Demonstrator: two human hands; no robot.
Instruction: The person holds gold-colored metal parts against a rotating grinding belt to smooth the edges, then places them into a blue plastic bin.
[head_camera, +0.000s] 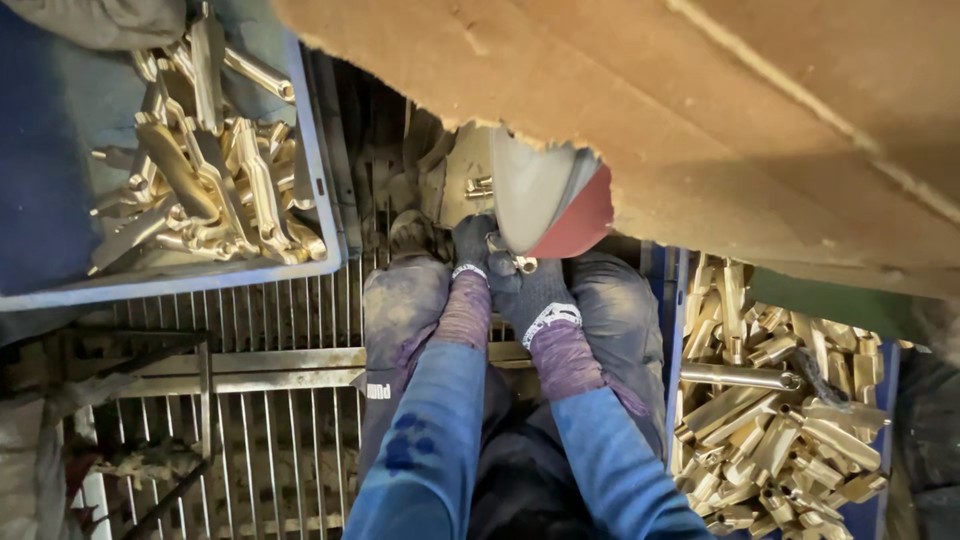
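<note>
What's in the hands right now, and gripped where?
Both gloved hands, left hand and right hand, pinch a small brass fitting between the fingers against the sanding wheel. The exact part gripped is hidden.

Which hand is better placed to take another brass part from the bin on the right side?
Probably the right hand: it is nearer the right bin. Both hands now hold a small brass part at the wheel.

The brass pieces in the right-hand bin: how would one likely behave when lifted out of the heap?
The brass pieces look like solid metal, so probably stiff and heavy for their size. Their shiny surfaces may slip in gloves. Piled loosely in the blue bin, neighbours would likely shift.
</note>
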